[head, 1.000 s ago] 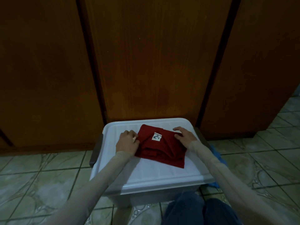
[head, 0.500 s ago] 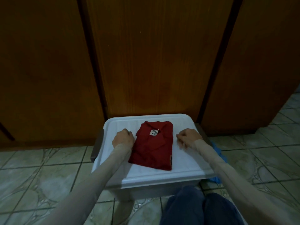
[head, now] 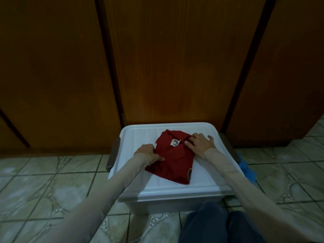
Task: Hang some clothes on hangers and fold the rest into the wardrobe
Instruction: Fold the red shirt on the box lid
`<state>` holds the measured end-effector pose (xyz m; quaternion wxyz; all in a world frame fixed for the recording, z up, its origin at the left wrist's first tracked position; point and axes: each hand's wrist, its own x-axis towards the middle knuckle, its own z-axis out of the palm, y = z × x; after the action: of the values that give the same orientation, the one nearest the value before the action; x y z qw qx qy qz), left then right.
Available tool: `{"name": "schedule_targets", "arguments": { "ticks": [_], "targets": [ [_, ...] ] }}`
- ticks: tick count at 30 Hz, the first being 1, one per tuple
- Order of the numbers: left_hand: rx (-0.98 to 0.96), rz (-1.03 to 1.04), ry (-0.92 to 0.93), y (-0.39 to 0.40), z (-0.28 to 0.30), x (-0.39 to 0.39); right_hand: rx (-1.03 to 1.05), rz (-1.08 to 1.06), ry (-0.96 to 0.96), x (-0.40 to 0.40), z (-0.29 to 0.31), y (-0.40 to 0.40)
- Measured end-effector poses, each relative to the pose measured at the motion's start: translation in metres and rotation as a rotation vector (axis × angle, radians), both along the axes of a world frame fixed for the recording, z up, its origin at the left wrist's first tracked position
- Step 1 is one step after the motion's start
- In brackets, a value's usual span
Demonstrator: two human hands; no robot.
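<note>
Folded red shirt (head: pixel 172 157) lying on the lid of the white storage box (head: pixel 208 179), before closed wardrobe doors (head: pixel 175 58). Left hand (head: pixel 149 154) pinches its left edge; right hand (head: pixel 199 143) seemingly presses flat by the collar. Folding nearly done; stowing remains.

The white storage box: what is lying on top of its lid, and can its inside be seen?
On the lid lies a folded red shirt. The left hand grips its left edge; the right hand rests by its collar. The closed lid hides the inside.
</note>
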<state>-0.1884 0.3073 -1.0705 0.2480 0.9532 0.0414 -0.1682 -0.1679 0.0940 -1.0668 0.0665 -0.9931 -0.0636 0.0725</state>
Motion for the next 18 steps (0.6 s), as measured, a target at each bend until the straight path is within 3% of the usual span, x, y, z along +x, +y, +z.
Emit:
{"name": "schedule_targets", "arguments": {
  "ticks": [3,5,7,9,12,18],
  "targets": [
    [0.121,0.065,-0.382,-0.002,0.003,0.001,-0.094,-0.013,0.067,0.000,0.022,0.002],
    [0.105,0.168,-0.532,0.000,0.004,0.001,0.019,-0.076,0.167,-0.003,0.032,-0.003],
    [0.102,0.240,-0.572,0.002,0.002,0.000,0.173,-0.183,0.139,-0.003,0.030,-0.010],
    [0.028,0.298,-0.531,0.000,-0.001,-0.004,0.310,-0.320,0.037,-0.002,0.020,-0.015],
    [0.024,0.301,-0.392,-0.010,-0.008,-0.014,0.465,-0.463,0.127,-0.004,0.002,-0.011],
    [0.036,0.358,-0.121,-0.029,-0.002,-0.006,0.589,-0.510,0.133,-0.001,-0.010,-0.003]
  ]
}}
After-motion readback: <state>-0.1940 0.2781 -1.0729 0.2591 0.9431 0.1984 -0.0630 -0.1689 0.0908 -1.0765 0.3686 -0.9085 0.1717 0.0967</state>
